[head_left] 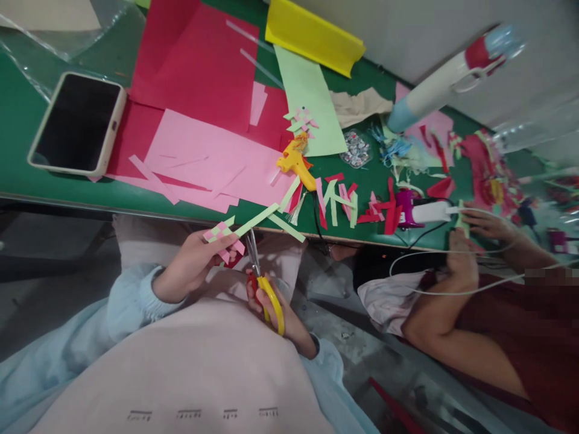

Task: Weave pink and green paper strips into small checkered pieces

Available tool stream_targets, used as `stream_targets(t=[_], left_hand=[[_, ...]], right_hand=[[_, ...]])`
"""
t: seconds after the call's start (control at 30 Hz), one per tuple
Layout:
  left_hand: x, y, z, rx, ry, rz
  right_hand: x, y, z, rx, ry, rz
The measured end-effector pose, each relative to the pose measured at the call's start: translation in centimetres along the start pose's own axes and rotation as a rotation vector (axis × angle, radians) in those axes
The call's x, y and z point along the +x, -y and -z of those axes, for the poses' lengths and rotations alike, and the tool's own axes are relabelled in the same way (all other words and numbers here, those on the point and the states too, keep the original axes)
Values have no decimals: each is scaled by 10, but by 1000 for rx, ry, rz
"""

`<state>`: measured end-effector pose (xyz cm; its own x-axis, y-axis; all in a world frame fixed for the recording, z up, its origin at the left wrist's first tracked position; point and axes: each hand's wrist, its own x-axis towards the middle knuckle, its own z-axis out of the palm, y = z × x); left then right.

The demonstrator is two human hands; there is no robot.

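- Left hand (192, 265) is pinching a little woven piece of pink and green paper strips (225, 236), fingers closed on its checkered end, held just off the near edge of the green table (27, 181), above the lap.
- A couple of long green strips stick out from that woven bit, angling up and right over the table edge.
- Right hand (275, 307) has yellow-handled scissors (262, 274), fingers through the loops, so a closed grip on the handles. Blades point up toward the woven piece, tips just beside it. They look nearly closed, but honestly can't tell for sure.
- On the table: a phone (76, 123) face up at left, big red paper sheets (199, 60), a pink sheet (203, 160) lying over them, a pale green sheet (310, 99) and a yellow folded sheet (312, 36) further back.
- A yellow glue gun (296, 163) sits near the middle, with a mess of cut red, pink and green strips (344, 202) just right of it.
- Another person's hands (474, 241) are at the table edge on the right, near a purple and white glue gun (420, 212).
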<state>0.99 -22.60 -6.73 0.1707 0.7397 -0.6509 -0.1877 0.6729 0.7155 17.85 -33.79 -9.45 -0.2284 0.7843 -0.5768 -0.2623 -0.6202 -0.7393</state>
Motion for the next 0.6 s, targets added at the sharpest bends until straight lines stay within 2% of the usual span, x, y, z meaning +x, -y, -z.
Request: stream_targets(t=[0.1,0.3,0.6], left_hand=[[-2,2,-1,-8,26,-27],[-2,7,-3,55,15,-17],[-2,11,0,105,21,-36]], right_hand=[[0,4,-4,60,44,-23],[11,0,-8,138,35,0],[11,5,-13,159,62,-40]])
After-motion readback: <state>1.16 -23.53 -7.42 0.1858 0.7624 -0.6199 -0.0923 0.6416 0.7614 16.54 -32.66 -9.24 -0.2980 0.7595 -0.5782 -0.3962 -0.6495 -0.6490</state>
